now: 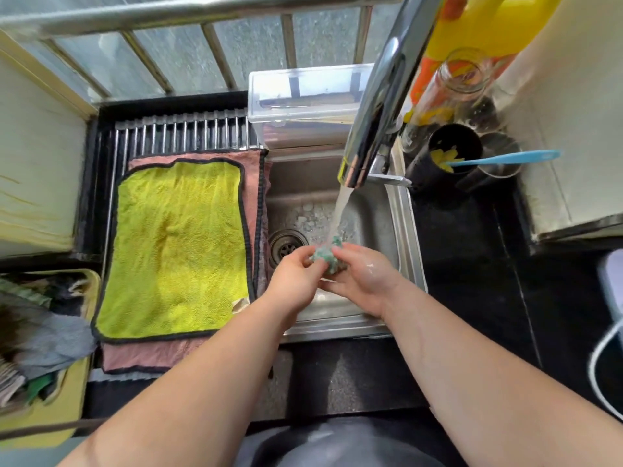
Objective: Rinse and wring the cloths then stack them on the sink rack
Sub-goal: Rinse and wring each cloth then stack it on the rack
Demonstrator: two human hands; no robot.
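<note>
A small green cloth (328, 256) is bunched up under the running water from the chrome tap (374, 106), over the steel sink (403, 230). My left hand (293, 278) grips it from the left and my right hand (362, 278) grips it from the right. On the roll-up sink rack (182, 133) to the left, a yellow-green cloth (178, 247) lies flat on top of a pink cloth (253, 176).
A yellow tray (60, 409) with several crumpled cloths sits at the left edge. A clear plastic box (303, 96) stands behind the sink. Right of the tap are a glass jar (451, 85), a yellow bottle (488, 25) and a black cup (448, 153) with a blue brush.
</note>
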